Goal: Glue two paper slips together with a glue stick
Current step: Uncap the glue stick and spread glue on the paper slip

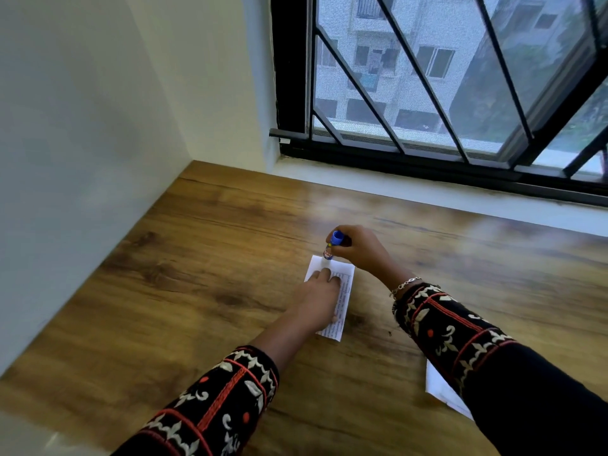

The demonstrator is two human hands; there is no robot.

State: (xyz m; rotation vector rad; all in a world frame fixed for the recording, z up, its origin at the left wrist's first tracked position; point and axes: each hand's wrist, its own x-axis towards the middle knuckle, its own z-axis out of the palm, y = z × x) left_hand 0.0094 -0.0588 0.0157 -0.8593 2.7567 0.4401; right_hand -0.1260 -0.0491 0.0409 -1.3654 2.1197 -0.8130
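A white printed paper slip (345,284) lies on the wooden table (204,258). My left hand (317,297) rests flat on it, fingers spread, pressing it down. My right hand (358,246) grips a small glue stick (331,246) with a blue end on top. The stick stands nearly upright, its lower tip touching the slip's far edge. A second white paper slip (441,390) lies on the table at the right, partly hidden under my right sleeve.
A white wall runs along the table's left side. A white window sill (427,189) and a barred black-framed window (460,93) close off the far side. Bare wood surrounds the slips.
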